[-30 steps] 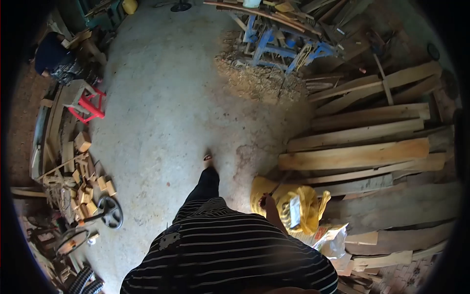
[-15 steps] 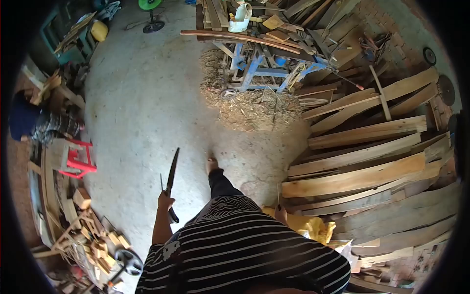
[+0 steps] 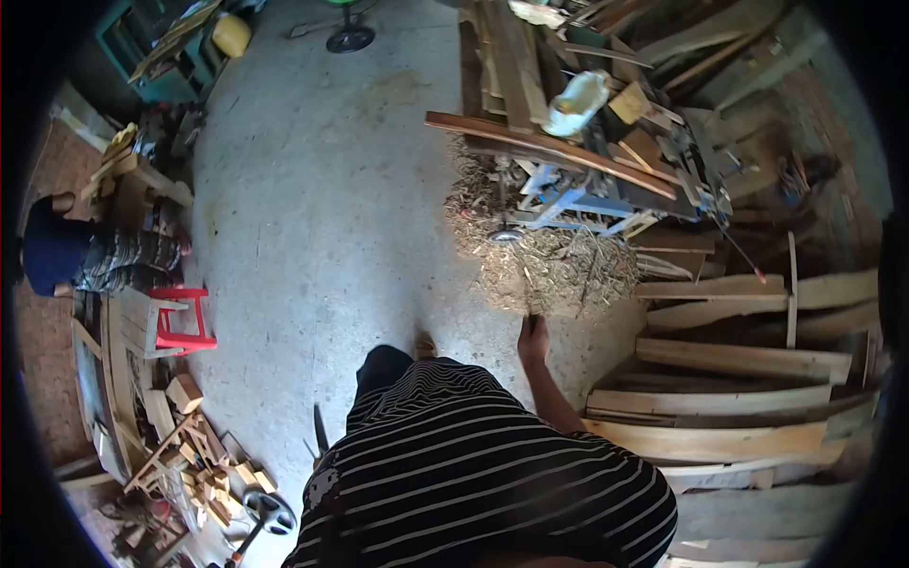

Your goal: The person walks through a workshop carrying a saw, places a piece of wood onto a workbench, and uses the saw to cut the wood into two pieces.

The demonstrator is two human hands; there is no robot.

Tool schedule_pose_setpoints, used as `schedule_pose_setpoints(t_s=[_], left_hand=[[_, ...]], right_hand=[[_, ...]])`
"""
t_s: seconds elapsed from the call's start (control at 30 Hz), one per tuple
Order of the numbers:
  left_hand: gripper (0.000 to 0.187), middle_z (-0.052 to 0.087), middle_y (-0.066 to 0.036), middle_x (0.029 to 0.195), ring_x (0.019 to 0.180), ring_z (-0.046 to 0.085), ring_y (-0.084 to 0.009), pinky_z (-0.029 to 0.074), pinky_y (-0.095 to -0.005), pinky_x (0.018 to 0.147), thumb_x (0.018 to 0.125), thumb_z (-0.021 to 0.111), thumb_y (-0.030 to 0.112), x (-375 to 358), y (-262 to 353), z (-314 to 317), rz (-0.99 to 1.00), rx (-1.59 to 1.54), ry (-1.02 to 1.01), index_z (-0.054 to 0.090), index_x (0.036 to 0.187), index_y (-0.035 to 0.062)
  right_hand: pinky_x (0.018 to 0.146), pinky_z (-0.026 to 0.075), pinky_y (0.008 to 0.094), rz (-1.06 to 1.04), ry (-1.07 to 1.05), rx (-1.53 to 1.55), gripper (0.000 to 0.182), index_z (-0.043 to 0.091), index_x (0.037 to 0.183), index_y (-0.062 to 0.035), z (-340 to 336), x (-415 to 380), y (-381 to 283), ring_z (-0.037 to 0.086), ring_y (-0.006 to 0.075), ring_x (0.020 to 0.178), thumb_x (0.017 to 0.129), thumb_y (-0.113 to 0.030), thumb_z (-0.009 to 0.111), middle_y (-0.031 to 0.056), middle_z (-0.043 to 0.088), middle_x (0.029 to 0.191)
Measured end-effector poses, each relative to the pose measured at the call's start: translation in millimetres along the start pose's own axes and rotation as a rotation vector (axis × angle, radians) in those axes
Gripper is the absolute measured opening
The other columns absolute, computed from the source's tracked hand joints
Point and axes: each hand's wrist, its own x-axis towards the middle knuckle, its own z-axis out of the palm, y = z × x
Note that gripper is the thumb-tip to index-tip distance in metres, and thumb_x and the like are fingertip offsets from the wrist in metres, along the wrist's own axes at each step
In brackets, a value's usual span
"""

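Low at the left of my striped shirt, my left hand (image 3: pixel 318 461) is almost wholly hidden by the sleeve. From it rises a long dark blade (image 3: pixel 321 431), which looks like a handsaw, with a second thin point beside it. My right hand (image 3: pixel 534 339) reaches forward, its fingers closed around a thin rod-like tool (image 3: pixel 528 284); its exact kind is too small to make out. Beyond that hand, wood shavings (image 3: pixel 568 275) cover the floor beneath a blue-framed workbench (image 3: pixel 578 202).
A long reddish wooden strip (image 3: pixel 549 151) and a white container (image 3: pixel 578 102) lie on the bench. Planks (image 3: pixel 720 440) are stacked at right. At left are a red stool (image 3: pixel 194 322), another person (image 3: pixel 57 248), wood offcuts (image 3: pixel 208 488) and a wheel (image 3: pixel 270 511). A fan base (image 3: pixel 350 39) stands ahead.
My right hand has swung forward from beside my hip with the thin tool. My left hand has dropped back with the blade, now mostly out of sight. The view has turned and moved forward.
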Motion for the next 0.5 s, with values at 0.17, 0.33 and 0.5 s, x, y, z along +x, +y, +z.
schedule_pose_setpoints(t_s=[0.17,0.33,0.5], left_hand=[[0.036,0.066,-0.017,0.083,0.078,0.065,-0.0284,0.051,-0.0404,0.067,0.065,0.075,0.017,20.5,64.2,-15.9,-0.003,0.075,0.046,0.061,0.093,0.0012],[0.036,0.066,-0.018,0.085,0.080,0.065,-0.0299,0.051,-0.0406,0.067,0.065,0.075,0.018,117.0,163.3,-56.0,0.084,0.205,0.050,0.060,0.094,0.0009],[0.036,0.066,-0.019,0.086,0.082,0.066,-0.0314,0.051,-0.0408,0.068,0.066,0.075,0.019,238.9,281.9,-123.0,0.196,0.311,0.104,0.060,0.094,0.0006]], right_hand=[[0.053,0.030,0.0251,-0.562,0.219,0.823,0.023,0.045,0.089,-0.0046,-17.3,139.4,-180.7,0.038,0.0103,0.058,0.099,-0.025,0.041,0.0017,0.043,0.068],[0.045,0.028,0.0229,-0.146,0.206,0.916,0.026,0.044,0.083,-0.0086,35.7,250.4,-268.1,0.036,0.0064,0.050,0.097,-0.030,0.049,-0.0032,0.040,0.061],[0.037,0.026,0.0243,0.445,-0.077,1.177,0.021,0.043,0.077,-0.0136,45.8,303.3,-354.5,0.036,0.0079,0.044,0.095,-0.023,0.050,-0.0040,0.035,0.058]])
